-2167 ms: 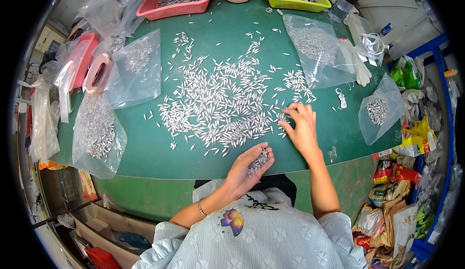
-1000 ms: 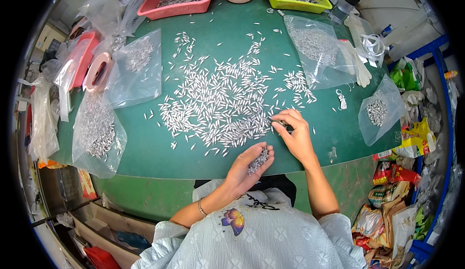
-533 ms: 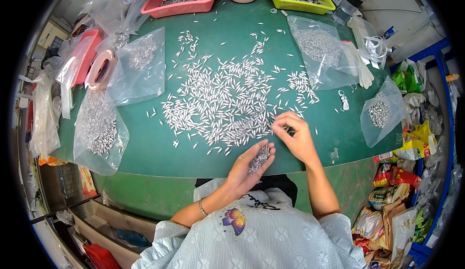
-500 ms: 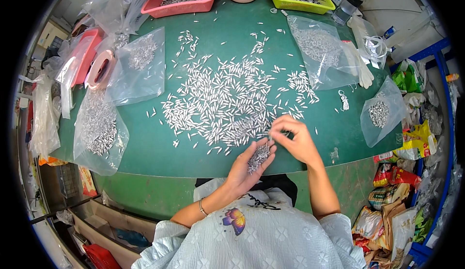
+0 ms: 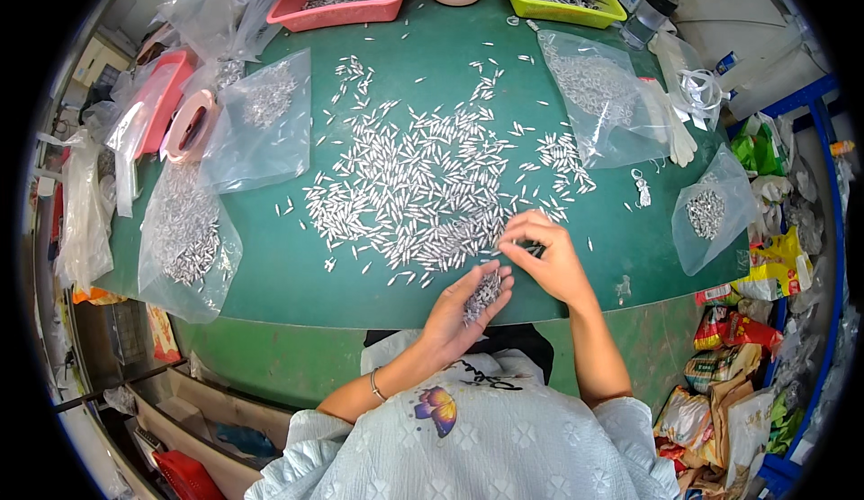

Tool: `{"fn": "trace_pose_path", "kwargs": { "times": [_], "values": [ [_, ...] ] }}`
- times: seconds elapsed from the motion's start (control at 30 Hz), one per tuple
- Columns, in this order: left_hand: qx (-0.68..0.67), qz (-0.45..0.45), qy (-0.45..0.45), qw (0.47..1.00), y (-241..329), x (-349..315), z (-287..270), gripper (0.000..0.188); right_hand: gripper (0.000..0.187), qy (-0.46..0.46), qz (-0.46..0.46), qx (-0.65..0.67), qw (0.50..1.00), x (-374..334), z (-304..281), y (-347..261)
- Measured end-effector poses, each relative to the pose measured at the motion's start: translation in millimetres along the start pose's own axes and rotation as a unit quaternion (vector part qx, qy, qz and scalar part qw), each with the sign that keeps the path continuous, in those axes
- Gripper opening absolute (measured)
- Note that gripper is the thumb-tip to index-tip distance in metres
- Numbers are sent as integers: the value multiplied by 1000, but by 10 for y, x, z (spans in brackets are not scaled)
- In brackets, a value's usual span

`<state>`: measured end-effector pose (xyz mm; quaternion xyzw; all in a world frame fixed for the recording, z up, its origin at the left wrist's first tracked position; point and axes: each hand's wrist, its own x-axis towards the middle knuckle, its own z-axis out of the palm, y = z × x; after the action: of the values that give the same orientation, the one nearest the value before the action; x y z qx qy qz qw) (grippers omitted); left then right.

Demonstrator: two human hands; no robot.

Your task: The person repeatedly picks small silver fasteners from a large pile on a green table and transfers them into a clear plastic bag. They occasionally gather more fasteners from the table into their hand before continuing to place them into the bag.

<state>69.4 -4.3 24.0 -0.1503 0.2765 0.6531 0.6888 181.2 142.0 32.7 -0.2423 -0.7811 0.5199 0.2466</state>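
The person's left hand (image 5: 445, 313) is turned palm up just past the near edge of the green surface (image 5: 270, 284), cupped around a handful of small grey metal parts (image 5: 483, 297). The parts lie in the hollow of that grip, against the palm, with curled fingers and thumb on either side.

The right hand (image 5: 544, 252) is bent above the surface, near the left fingertips and just beyond the handful. Its thumb and forefinger are drawn together at the tips; whether they pinch a piece cannot be told at this size. Something dark shows in the hollow of its curled fingers, too small to make out.

Spindle-shaped silver pieces (image 5: 387, 167) lie in a broad, loose heap beyond both hands, its near right edge just beside the right grip's fingertips. A clear plastic bag (image 5: 225, 239) of similar pieces lies well to the left.
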Motion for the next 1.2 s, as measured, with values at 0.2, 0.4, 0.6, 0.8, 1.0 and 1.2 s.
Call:
{"fn": "trace_pose_path", "kwargs": {
  "times": [0.2, 0.4, 0.6, 0.8, 1.0, 1.2],
  "values": [
    [-7, 6, -11, 1000, -33, 20, -66, 28, 15, 49, 85, -20, 995, 26, -7, -15],
    [-5, -14, -45, 999, -32, 27, -90, 25, 29, 17, -72, -264, 962, 100, 191, 64],
    [2, -6, -39, 999, -3, -9, -125, 24, 25, 46, -39, -311, 949, 11, 83, 152],
    [12, -17, -77, 997, 10, -22, -189, 29, 29, 0, -106, -280, 954, 125, 319, 13],
    [12, -3, -71, 997, 60, -64, -271, 30, 17, -26, -73, -276, 958, 22, 70, 18],
    [9, -19, -66, 998, 51, -38, -238, 26, 21, 96, -60, -293, 949, 218, 248, 79]
  ]
}}
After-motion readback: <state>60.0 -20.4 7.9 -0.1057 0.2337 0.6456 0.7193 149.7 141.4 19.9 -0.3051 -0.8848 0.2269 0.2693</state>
